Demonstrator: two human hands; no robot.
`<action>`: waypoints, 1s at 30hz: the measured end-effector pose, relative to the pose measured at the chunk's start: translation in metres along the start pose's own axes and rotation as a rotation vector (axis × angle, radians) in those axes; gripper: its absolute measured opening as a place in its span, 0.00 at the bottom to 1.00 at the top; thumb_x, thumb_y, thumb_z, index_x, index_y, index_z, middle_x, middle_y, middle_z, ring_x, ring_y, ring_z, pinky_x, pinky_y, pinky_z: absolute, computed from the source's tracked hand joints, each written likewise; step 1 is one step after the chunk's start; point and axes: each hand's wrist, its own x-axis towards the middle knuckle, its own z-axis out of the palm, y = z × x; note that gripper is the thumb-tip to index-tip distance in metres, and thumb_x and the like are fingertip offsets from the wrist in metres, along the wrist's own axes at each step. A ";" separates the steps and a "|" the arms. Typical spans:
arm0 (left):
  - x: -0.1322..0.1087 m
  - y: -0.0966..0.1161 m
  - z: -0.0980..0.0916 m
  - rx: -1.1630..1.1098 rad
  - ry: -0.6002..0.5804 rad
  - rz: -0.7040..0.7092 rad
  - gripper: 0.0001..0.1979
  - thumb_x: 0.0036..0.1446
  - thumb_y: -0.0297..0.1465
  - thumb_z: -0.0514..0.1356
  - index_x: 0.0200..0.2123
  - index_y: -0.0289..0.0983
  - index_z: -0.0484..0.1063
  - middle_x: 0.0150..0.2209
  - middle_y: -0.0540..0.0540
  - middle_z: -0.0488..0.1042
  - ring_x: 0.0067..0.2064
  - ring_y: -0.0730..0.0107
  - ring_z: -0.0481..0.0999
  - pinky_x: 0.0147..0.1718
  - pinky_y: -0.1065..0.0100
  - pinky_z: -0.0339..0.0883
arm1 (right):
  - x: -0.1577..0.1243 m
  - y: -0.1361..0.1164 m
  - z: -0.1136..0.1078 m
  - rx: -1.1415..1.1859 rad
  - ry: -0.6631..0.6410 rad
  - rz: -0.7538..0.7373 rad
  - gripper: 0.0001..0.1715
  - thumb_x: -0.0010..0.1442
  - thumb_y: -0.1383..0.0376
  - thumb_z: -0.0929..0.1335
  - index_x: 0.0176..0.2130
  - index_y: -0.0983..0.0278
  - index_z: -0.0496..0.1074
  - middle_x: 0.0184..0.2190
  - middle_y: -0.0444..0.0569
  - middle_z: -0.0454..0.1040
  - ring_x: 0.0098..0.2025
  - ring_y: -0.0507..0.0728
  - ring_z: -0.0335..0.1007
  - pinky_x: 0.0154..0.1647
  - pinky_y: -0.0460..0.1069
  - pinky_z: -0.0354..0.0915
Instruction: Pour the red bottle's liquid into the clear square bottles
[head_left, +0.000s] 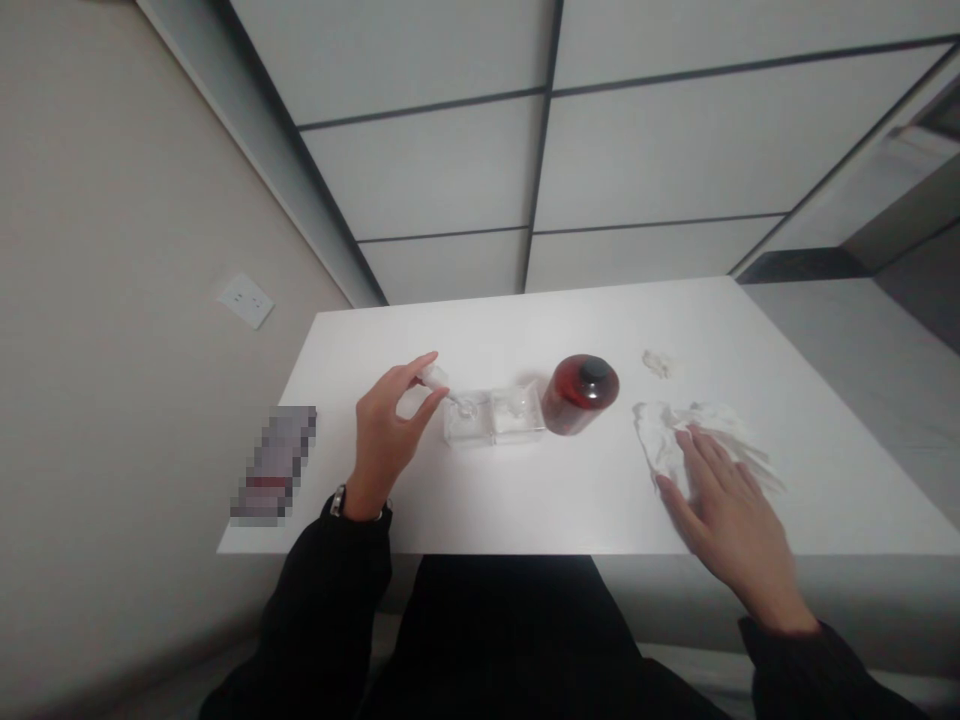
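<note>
My left hand [391, 422] pinches a small white piece [434, 377] between thumb and fingertips. Its exact kind is too small to tell. That piece is just above the left part of a clear two-compartment container [493, 437], whose contents look pale and are hard to make out. My right hand [726, 500] lies with its fingers stretched out over a crumpled white tissue [656, 436], partly hiding it. Right beside the container stands a reddish-brown bottle [570, 403] with a black cap [595, 370].
A small crumpled white scrap [658, 363] lies beyond the tissue. At the left edge of the white table [480, 515] is a blurred-out flat item [274, 465]. A wall with a socket [246, 300] rises on the left, and white panels [435, 180] stand behind the table.
</note>
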 end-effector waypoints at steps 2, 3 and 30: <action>0.000 0.001 0.000 -0.027 -0.007 -0.018 0.19 0.68 0.41 0.67 0.59 0.42 0.78 0.51 0.45 0.85 0.46 0.65 0.85 0.49 0.62 0.81 | 0.000 0.000 0.000 -0.005 0.002 0.000 0.41 0.77 0.47 0.55 0.77 0.67 0.53 0.75 0.64 0.60 0.75 0.74 0.58 0.71 0.72 0.61; 0.000 0.002 -0.001 -0.047 -0.013 -0.030 0.19 0.67 0.41 0.68 0.58 0.42 0.78 0.51 0.45 0.85 0.47 0.65 0.85 0.50 0.62 0.81 | 0.000 0.001 0.001 -0.007 0.004 0.000 0.41 0.77 0.47 0.55 0.77 0.67 0.53 0.75 0.64 0.60 0.75 0.74 0.58 0.71 0.72 0.61; 0.002 0.011 -0.006 -0.101 -0.074 0.028 0.15 0.68 0.27 0.59 0.56 0.40 0.73 0.49 0.44 0.82 0.49 0.65 0.82 0.47 0.62 0.79 | 0.000 -0.002 -0.001 -0.005 -0.008 0.012 0.41 0.77 0.46 0.54 0.75 0.69 0.55 0.74 0.65 0.61 0.75 0.75 0.59 0.71 0.73 0.61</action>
